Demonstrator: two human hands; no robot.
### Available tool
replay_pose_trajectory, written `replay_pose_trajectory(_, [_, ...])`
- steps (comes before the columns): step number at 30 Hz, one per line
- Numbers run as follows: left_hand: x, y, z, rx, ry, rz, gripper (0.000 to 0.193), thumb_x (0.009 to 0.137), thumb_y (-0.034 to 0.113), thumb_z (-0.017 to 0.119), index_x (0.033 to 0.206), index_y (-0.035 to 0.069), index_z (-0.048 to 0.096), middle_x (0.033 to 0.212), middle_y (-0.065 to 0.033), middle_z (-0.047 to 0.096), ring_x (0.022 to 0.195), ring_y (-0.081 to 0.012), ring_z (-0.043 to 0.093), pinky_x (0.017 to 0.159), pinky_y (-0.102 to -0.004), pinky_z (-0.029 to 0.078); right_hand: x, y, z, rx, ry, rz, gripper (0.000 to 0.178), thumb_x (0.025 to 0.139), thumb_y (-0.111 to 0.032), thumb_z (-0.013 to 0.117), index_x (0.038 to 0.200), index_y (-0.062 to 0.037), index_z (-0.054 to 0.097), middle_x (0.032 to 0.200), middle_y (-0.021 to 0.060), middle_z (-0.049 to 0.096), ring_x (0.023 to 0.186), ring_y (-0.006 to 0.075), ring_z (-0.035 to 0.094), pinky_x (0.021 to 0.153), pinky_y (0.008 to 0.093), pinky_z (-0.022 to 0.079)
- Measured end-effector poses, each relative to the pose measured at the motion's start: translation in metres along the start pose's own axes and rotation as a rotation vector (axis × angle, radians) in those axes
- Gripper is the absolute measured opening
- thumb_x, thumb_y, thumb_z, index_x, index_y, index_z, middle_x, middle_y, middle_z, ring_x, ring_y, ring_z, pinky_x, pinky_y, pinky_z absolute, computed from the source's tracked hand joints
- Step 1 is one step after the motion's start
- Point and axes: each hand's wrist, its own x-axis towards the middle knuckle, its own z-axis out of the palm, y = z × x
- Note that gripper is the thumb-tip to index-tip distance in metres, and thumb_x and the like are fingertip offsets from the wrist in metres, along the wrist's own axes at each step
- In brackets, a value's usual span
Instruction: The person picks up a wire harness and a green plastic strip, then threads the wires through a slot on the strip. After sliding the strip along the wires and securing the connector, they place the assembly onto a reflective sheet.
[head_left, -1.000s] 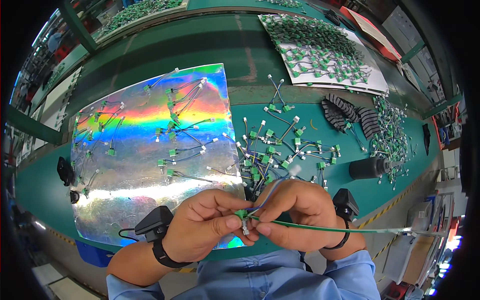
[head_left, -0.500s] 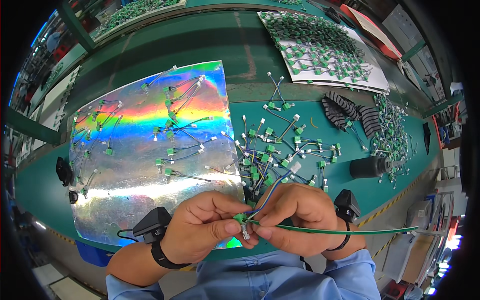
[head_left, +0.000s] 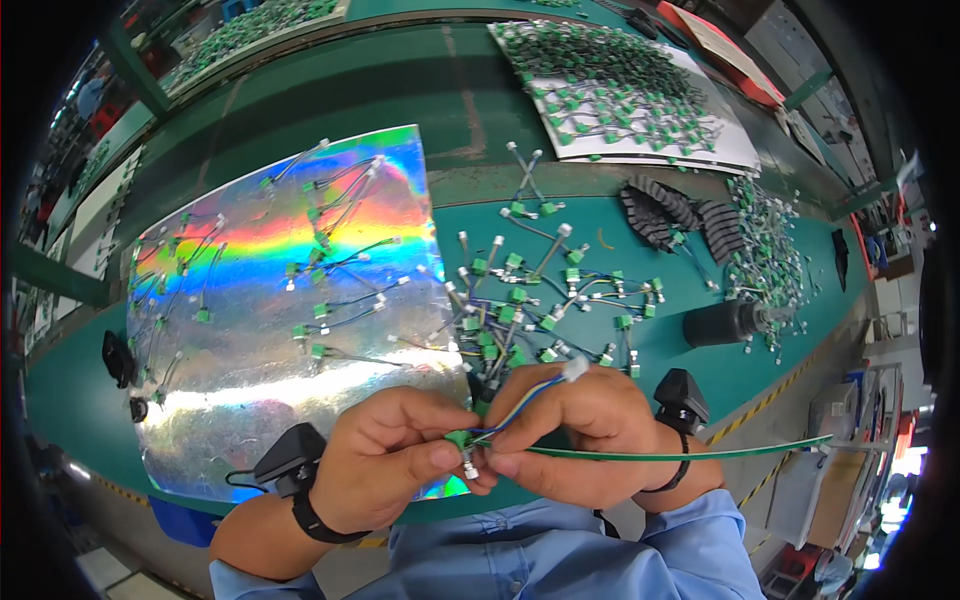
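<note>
Between the fingertips of my left hand [head_left: 385, 455] is a small green potentiometer board [head_left: 457, 438] with a silvery metal shaft [head_left: 470, 466] pointing down. Blue, yellow and dark wires [head_left: 522, 402] run from it over my right hand [head_left: 585, 430] to a white plug [head_left: 575, 369]. My right thumb and forefinger pinch a long, thin green strip [head_left: 700, 456], which sticks out to the right past the wrist. Its inner end lies close against the board and the wire roots; fingers hide the exact contact. Both hands are closed and almost touching, above the bench's near edge.
A shiny rainbow-reflecting sheet [head_left: 230, 365] holds spaced wired boards at left. More wired boards [head_left: 515, 315] lie heaped ahead of my hands. Farther right are a striped dark cloth [head_left: 665, 215], a black bottle [head_left: 722, 323], a loose pile [head_left: 765, 260] and a loaded white board [head_left: 735, 150].
The whole view has shifted slightly, with the bench and hands now a little farther left in the picture. Both hands keep the same grip on the board and strip.
</note>
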Motion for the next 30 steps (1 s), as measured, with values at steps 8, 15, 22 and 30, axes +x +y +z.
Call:
replay_pose_trajectory(8, [0.007,-0.007,0.014,0.289,0.108,0.212,0.021,0.085,0.006,0.059,0.103,-0.002,0.051,0.097,-0.0151,0.058,0.08,-0.0226,0.06,0.066,-0.0332,0.052,0.0,0.005,-0.003,-0.148,0.001,-0.083,0.012,0.077,-0.004,0.065,0.08,-0.0067,0.054,0.074,0.0061,0.057,0.063,0.0226,0.058,0.051,0.0316,0.043])
replay_pose_trajectory(15, [0.006,-0.002,0.013,0.336,0.154,0.171,0.025,0.085,0.012,0.061,0.104,0.0,0.048,0.097,-0.0121,0.057,0.077,-0.0182,0.057,0.066,-0.0258,0.047,-0.006,0.004,-0.003,-0.223,0.113,-0.252,0.012,0.077,-0.006,0.063,0.078,-0.0073,0.05,0.069,0.0036,0.053,0.059,0.0203,0.054,0.05,0.0317,0.041])
replay_pose_trajectory(22, [0.001,0.006,0.008,0.228,0.141,0.128,0.026,0.089,0.004,0.054,0.113,-0.003,0.049,0.101,-0.0133,0.059,0.087,-0.0182,0.058,0.078,-0.0261,0.048,-0.006,0.003,-0.003,-0.191,0.25,-0.214,0.012,0.077,-0.007,0.062,0.08,-0.0068,0.051,0.069,0.0034,0.05,0.058,0.0187,0.051,0.048,0.0308,0.038])
replay_pose_trajectory(30, [-0.002,0.003,0.004,0.357,0.147,0.165,0.029,0.087,0.015,0.06,0.109,0.0,0.048,0.094,-0.0115,0.058,0.069,-0.0153,0.056,0.059,-0.0228,0.044,-0.005,0.005,0.002,0.025,0.075,-0.168,0.013,0.078,-0.004,0.063,0.087,-0.0064,0.054,0.079,0.0024,0.051,0.062,0.0145,0.051,0.05,0.0285,0.039])
